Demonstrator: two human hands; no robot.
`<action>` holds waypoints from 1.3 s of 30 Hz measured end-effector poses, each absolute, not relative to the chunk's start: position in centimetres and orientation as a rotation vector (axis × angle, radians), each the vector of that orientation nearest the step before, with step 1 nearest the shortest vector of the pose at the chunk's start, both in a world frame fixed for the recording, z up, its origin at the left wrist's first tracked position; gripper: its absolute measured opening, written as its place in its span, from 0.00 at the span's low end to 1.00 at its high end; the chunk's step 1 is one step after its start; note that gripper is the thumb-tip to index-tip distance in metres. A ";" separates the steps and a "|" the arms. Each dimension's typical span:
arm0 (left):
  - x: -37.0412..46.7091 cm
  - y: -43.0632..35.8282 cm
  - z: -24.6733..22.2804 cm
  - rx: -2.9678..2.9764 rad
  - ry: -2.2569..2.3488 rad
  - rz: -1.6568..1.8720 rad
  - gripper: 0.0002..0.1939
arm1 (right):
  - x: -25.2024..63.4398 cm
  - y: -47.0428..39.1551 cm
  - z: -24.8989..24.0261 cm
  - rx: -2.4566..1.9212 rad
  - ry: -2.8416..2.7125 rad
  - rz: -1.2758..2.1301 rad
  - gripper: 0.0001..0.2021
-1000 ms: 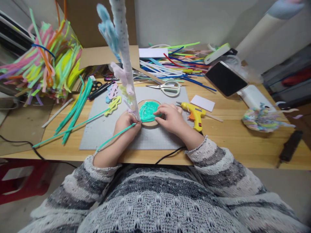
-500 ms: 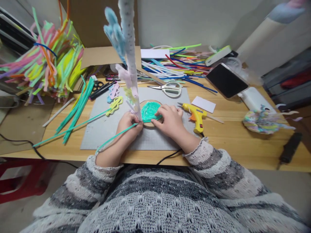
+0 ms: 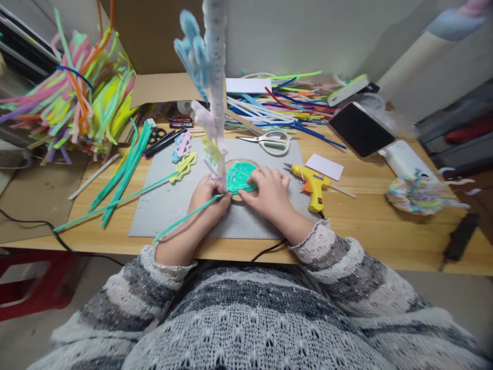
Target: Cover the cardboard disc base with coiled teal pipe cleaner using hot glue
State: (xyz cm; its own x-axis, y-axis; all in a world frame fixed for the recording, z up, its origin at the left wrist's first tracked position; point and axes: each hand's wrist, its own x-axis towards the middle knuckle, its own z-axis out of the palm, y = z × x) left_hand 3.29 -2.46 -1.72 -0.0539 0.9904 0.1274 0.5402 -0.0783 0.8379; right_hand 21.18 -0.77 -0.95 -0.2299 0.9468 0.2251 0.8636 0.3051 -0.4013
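Observation:
A round wooden disc [image 3: 238, 201] lies on the grey cutting mat [image 3: 165, 210], with a coil of green pipe cleaner [image 3: 238, 176] covering most of its top. My left hand [image 3: 210, 198] is closed at the disc's left edge, pinching the green pipe cleaner [image 3: 185, 218], whose loose end trails back over my wrist. On the coil's right side, my right hand [image 3: 269, 190] presses with bent fingers and the thumb at its lower rim. A tall white fuzzy stem [image 3: 215, 67] with blue, pink and yellow fuzzy pieces rises beside my left fingers; its foot is partly hidden.
A yellow glue gun [image 3: 315, 186] and white-handled scissors [image 3: 271, 141] lie close to the disc. Several green pipe cleaners [image 3: 123, 177] sit at the left. Behind are a pile of coloured pipe cleaners [image 3: 265, 110] and a large bundle [image 3: 73, 97]; a phone [image 3: 361, 128] lies at right.
The white stem leans less and its top has shifted right. My right fingers remain on the coil, and my left hand keeps its pinch with hardly any movement.

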 end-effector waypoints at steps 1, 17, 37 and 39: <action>3.4 -2.4 -1.8 1.687 1.672 1.033 0.11 | 21.2 -0.8 -1.0 -1.612 -2.157 0.265 0.11; 4.2 -1.9 -2.2 1.680 1.772 0.915 0.19 | 24.2 -1.5 1.3 -1.179 -2.049 0.557 0.17; 4.3 -1.9 -2.3 1.745 1.827 0.881 0.17 | 22.2 -6.1 2.8 -1.389 -2.707 0.139 0.11; 4.3 -1.9 -2.3 1.725 1.823 0.878 0.19 | 22.9 -6.2 3.4 -1.536 -2.711 0.120 0.10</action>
